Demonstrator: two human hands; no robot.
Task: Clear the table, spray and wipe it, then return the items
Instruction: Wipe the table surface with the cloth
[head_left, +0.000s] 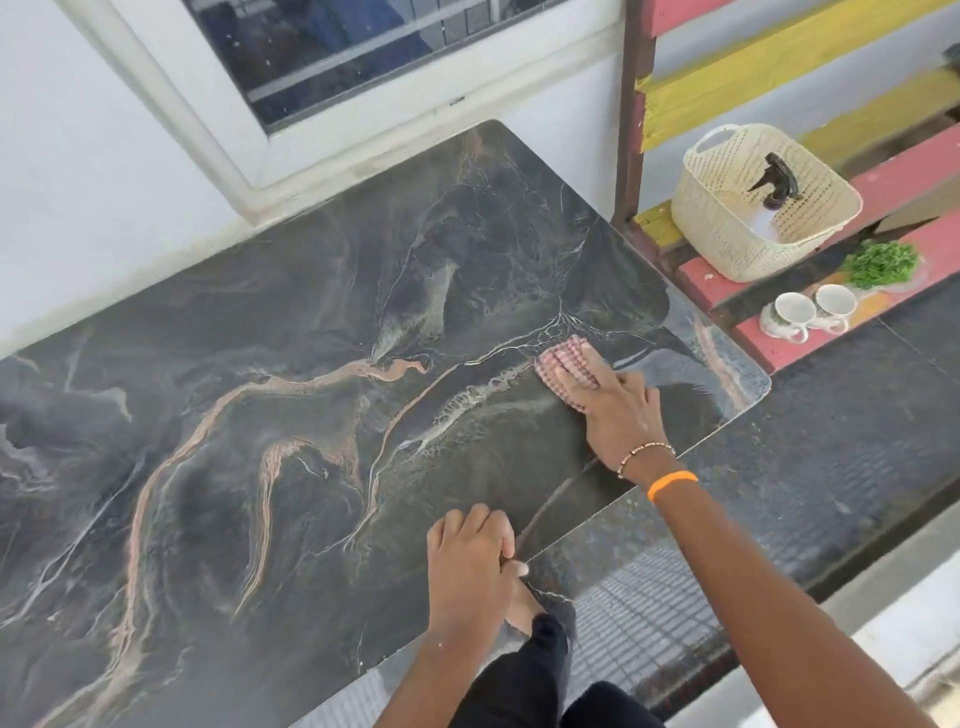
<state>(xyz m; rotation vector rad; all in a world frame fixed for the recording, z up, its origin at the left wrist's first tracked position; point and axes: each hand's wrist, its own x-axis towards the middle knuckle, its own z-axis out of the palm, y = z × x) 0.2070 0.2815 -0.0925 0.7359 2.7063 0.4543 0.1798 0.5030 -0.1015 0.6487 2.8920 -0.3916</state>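
A dark marbled table (291, 405) fills most of the view, its top bare. My right hand (618, 410) presses a pink checked cloth (563, 358) flat against the table near its right end, fingers straight over it. My left hand (470, 566) grips the table's near edge, thumb tucked under the rim. A spray bottle (774, 184) with a black trigger stands in a cream basket (727, 239) on the bench to the right. Two white cups (808, 314) and a small green plant (880, 262) sit beside the basket.
A red and yellow slatted bench (779, 343) stands to the right of the table. A white wall with a window (322, 57) runs behind the table. Dark tiled floor (857, 415) lies below the table's near edge, and my leg shows underneath.
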